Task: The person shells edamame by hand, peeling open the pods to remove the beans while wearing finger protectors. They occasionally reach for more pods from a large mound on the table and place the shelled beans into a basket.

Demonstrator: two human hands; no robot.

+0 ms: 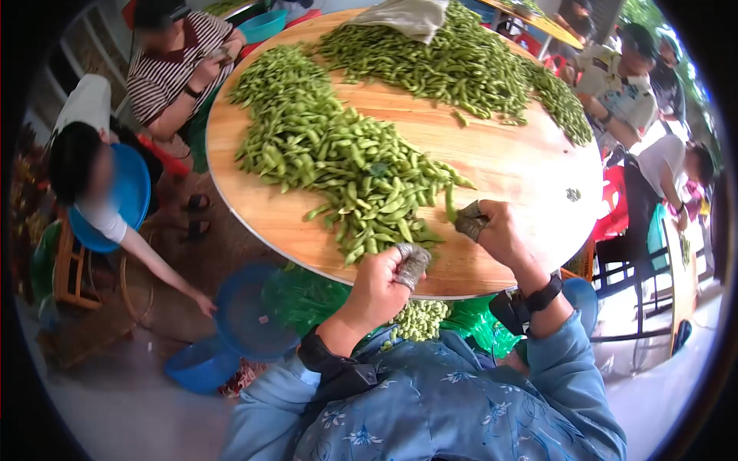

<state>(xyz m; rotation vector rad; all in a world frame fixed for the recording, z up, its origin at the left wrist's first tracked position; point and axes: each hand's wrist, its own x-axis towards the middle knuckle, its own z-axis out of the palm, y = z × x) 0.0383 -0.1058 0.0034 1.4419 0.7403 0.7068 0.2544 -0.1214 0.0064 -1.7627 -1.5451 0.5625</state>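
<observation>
Green bean pods (pixel 346 154) lie in a long heap on the round wooden table (pixel 492 169). My left hand (pixel 384 280) is closed at the table's near edge, beside the lower end of the heap; its thumb is wrapped in a grey-green covering, and what it holds, if anything, is hidden. Farther right, my right hand (pixel 496 230) is closed, with wrapped fingertips pinching a single green pod (pixel 450 203) that points away from me. Below the table edge, between my wrists, shelled pale green beans (pixel 420 319) lie near green plastic.
A second pod heap (pixel 461 69), partly under a pale cloth (pixel 411 17), covers the far side. At left, a person with a blue basin (pixel 127 196) reaches toward blue tubs (pixel 250 311). Another person in stripes sits behind. Several people are at right.
</observation>
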